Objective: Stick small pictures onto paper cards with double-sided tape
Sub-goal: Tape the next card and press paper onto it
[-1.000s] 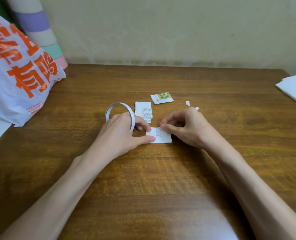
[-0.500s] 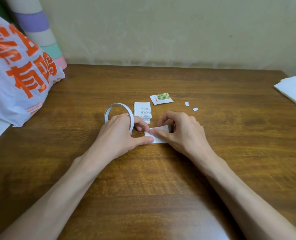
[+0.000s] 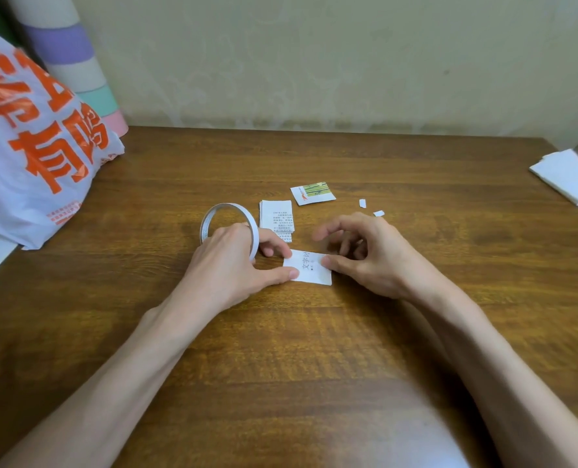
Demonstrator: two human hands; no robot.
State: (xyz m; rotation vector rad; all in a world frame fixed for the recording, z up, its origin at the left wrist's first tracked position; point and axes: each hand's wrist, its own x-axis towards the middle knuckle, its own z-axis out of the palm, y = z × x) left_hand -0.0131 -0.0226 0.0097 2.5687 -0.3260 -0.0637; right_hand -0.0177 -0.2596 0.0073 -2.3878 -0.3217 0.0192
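A small white paper card [image 3: 309, 270] with printed characters lies flat on the wooden table [image 3: 280, 366]. My left hand [image 3: 226, 265] presses its left edge with thumb and index fingertip. A thin white ring of double-sided tape [image 3: 226, 207] hangs round that hand's fingers. My right hand [image 3: 372, 261] is just right of the card, thumb tip touching its right edge, the other fingers loosely curled above the table and holding nothing I can see. A stack of small printed paper pieces [image 3: 277, 216] lies behind the card. A small picture with green stripes [image 3: 313, 192] lies further back.
Two tiny white scraps [image 3: 362, 203] [image 3: 378, 213] lie right of the picture. A white plastic bag with orange lettering [image 3: 37, 157] fills the left side, with a pastel-striped roll [image 3: 71, 62] behind it. Folded white paper [image 3: 571, 177] sits at the far right edge.
My right hand, which lay over the card half a second ago, has drawn back to the right and uncovered the print. The left hand and tape ring have stayed in place.
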